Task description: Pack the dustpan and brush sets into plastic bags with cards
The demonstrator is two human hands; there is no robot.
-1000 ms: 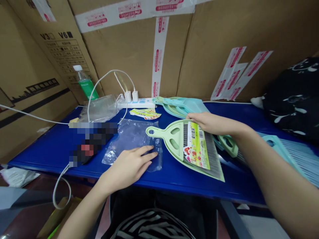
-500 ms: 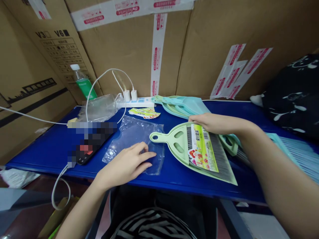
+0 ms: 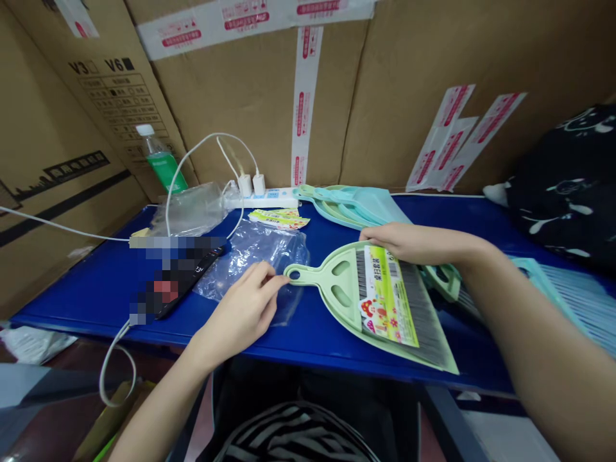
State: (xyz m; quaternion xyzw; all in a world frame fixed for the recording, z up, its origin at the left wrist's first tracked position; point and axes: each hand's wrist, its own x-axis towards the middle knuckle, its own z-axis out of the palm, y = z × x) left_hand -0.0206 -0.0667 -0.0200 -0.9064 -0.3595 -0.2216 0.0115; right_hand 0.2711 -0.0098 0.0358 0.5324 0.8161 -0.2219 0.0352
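A light green dustpan (image 3: 344,292) has a grey-bristled brush (image 3: 428,317) nested in it, with a printed cardboard label (image 3: 385,295) across the bristles. My right hand (image 3: 397,240) grips the set by its far edge, fingers curled and partly hidden. At the dustpan's handle, my left hand (image 3: 253,301) is closed, thumb and forefinger pinching the looped end; its other fingers are curled in. Beneath that handle and my left hand lies a crumpled clear plastic bag (image 3: 283,247), flat on the blue table (image 3: 308,350).
More dustpans (image 3: 378,202), blue and green, are stacked at the back. Others (image 3: 543,282) lie under my right forearm. Loose labels (image 3: 282,219), a power strip (image 3: 279,197) with white cables, a bottle (image 3: 163,163) and a partly blurred black device (image 3: 199,269) occupy the back and left.
My left hand has moved slightly left and up, its fingers closing at the dustpan handle. The dustpan has shifted a little left and toward me. The plastic bag has moved left and wrinkled.
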